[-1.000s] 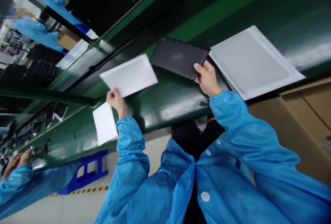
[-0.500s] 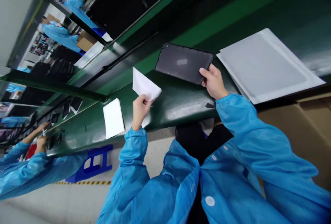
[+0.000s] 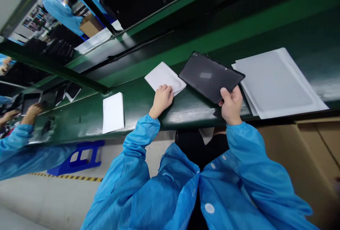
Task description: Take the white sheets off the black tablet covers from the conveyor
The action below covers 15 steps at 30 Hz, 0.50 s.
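Note:
My right hand (image 3: 231, 105) grips a black tablet (image 3: 209, 77) by its near right corner, thumb on top. A small camera spot shows at the tablet's far left corner and a pale label near its middle. Just left of it, my left hand (image 3: 162, 99) has its fingers curled over the near edge of a folded white sheet (image 3: 162, 76). That sheet rests low over the green bench, its right tip close to the tablet's left corner. The fingertips under both things are hidden.
The green bench (image 3: 138, 106) runs across. White sheets (image 3: 113, 113) are stacked at left; larger pale sheets (image 3: 281, 84) lie at right. Below them stands a cardboard box (image 3: 289, 152). A co-worker's hands (image 3: 33, 111) work far left, near a blue stool (image 3: 77, 157).
My left hand has brought the white sheet down and right, and it now lies flatter. The tablet has shifted right and nearer in the view, still in my right hand.

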{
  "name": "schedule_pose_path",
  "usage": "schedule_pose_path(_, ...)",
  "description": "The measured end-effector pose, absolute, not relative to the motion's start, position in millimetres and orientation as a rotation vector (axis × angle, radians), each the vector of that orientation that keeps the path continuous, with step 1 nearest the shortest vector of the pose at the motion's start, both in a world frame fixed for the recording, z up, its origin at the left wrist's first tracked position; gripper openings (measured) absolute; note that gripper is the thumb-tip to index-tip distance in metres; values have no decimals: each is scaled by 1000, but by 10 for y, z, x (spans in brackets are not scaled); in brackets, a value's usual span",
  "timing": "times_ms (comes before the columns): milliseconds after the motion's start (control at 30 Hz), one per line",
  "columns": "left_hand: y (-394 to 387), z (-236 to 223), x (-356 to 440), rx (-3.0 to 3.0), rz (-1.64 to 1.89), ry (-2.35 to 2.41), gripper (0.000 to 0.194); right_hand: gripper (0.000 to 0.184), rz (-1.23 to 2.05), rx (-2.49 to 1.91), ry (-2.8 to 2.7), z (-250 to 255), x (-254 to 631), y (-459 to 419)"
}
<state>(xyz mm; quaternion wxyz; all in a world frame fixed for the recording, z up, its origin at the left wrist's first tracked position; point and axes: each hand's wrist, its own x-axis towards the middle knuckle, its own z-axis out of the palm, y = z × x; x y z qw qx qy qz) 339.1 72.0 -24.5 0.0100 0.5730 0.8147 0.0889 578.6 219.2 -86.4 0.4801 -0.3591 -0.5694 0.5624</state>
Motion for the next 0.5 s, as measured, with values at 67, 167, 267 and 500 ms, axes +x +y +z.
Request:
schedule_pose_path(67,756,-238,3431,1793,236,2555,11,52,1310,-933,-1407,-831,5887,2070)
schedule_pose_path(167,810,-191,3460,1801,202,2528,15,54,1263,-988,-1416,-763,5974,1903)
schedule_pose_path(267,912,-141,3445,1720,193,2501,16,58,1254,-999,-1425,-711,6006,1782)
schedule_pose_path(500,1172,-175,3373,1541,363,2478,21,55,1289,-1025,-1420,-701,6024,1730)
